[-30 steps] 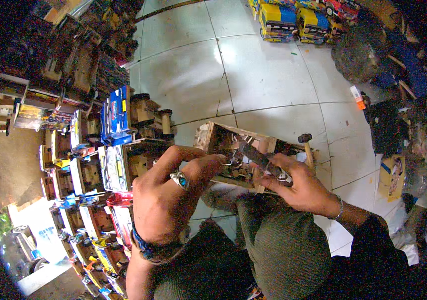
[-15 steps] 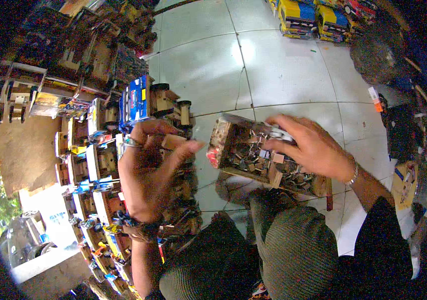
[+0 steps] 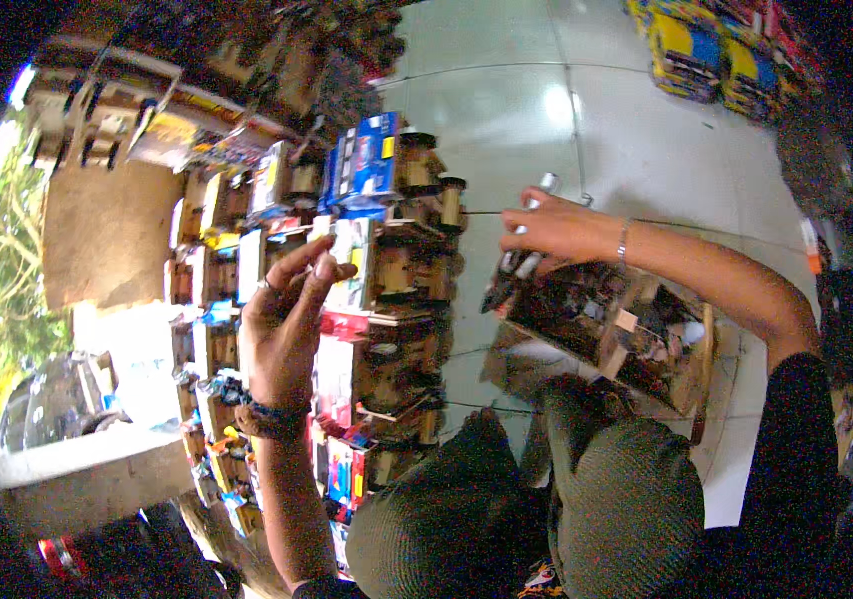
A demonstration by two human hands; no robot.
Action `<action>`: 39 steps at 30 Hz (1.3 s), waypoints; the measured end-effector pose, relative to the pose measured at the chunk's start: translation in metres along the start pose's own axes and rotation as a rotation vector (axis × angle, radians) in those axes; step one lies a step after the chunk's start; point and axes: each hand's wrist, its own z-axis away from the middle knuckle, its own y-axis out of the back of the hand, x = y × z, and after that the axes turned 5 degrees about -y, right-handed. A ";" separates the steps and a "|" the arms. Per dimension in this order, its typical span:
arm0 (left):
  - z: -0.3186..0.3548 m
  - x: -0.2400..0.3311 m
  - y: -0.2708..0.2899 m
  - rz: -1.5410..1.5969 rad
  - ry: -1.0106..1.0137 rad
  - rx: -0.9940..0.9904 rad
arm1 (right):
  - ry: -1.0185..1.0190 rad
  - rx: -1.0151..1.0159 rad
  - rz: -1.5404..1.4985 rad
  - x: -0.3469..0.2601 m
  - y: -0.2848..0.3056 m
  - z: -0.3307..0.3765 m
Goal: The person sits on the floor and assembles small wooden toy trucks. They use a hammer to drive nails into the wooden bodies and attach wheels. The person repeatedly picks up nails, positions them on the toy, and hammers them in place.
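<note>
Unpainted wood, a half-built toy truck (image 3: 611,334) rests across my knees, so both hands stay free. My right hand (image 3: 556,225) wraps a grey tool (image 3: 526,255) over its front end. My left hand (image 3: 287,319) hovers loosely curled, empty, beside stacked toy trucks (image 3: 377,299).

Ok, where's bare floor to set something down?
The tiled floor is bare between the right hand and the yellow-blue toy trucks. Left of the wooden frame, the stacked toy trucks crowd around the left hand.
</note>
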 end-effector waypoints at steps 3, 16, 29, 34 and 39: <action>-0.005 -0.015 0.023 0.071 0.066 0.024 | -0.041 -0.017 0.015 0.000 -0.002 0.001; -0.011 -0.061 0.072 0.014 0.236 -0.066 | -0.780 0.428 0.067 -0.037 0.078 0.117; -0.020 -0.092 0.071 -0.026 0.115 -0.103 | -1.530 0.613 -0.171 -0.160 -0.082 0.379; -0.018 -0.098 0.072 -0.010 0.120 -0.137 | -1.562 0.739 -0.437 -0.190 -0.096 0.334; -0.017 -0.096 0.073 -0.024 0.162 -0.160 | -1.532 0.702 -0.323 -0.198 -0.089 0.311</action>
